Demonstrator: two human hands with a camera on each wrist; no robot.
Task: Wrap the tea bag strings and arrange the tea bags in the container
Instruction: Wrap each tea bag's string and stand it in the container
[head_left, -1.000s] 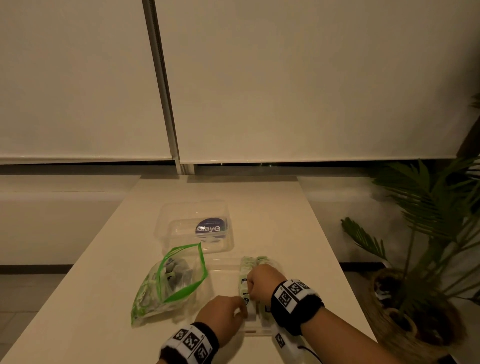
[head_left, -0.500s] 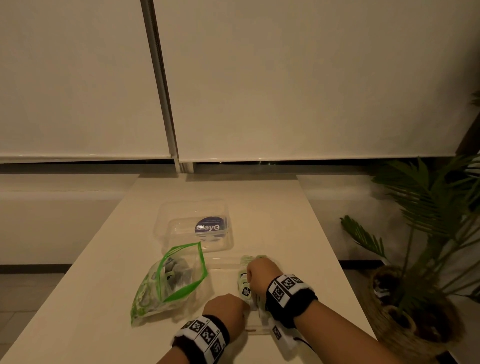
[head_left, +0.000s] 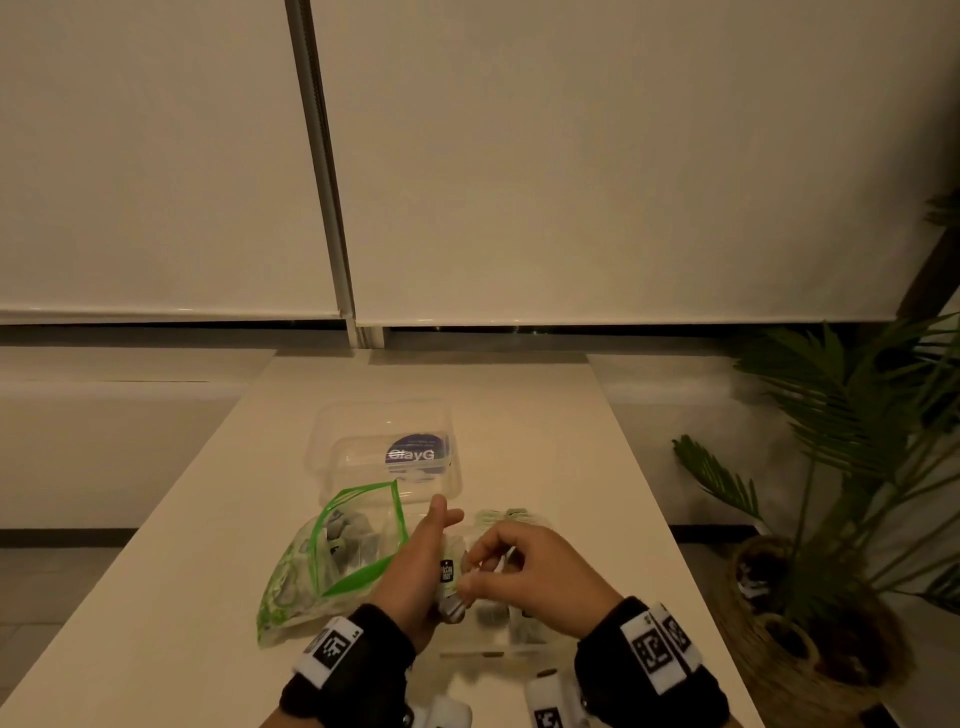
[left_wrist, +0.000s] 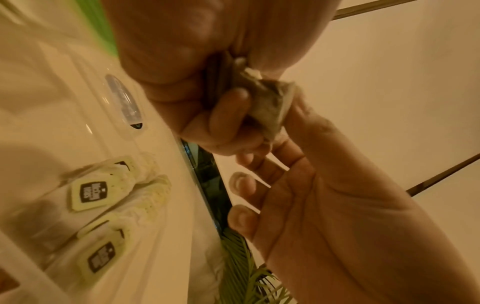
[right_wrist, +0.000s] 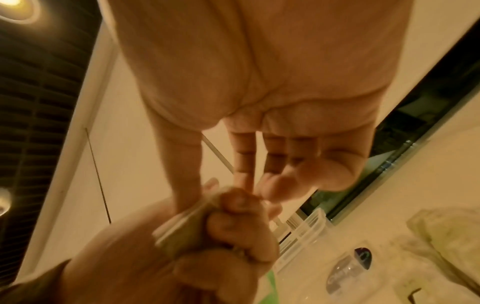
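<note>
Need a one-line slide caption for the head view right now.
Both hands, left hand and right hand, hold one tea bag above the clear container.

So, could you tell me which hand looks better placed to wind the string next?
Probably the right hand: its fingertips pinch at the top of the tea bag, while the left hand grips that bag.

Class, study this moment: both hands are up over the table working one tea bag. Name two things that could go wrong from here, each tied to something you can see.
1. The left hand grips the tea bag tightly enough to crumple it; the thin paper might tear as the right hand works at it.
2. The green-edged zip bag lies open right beside the left forearm; a careless sweep could drag it or spill its tea bags.
</note>
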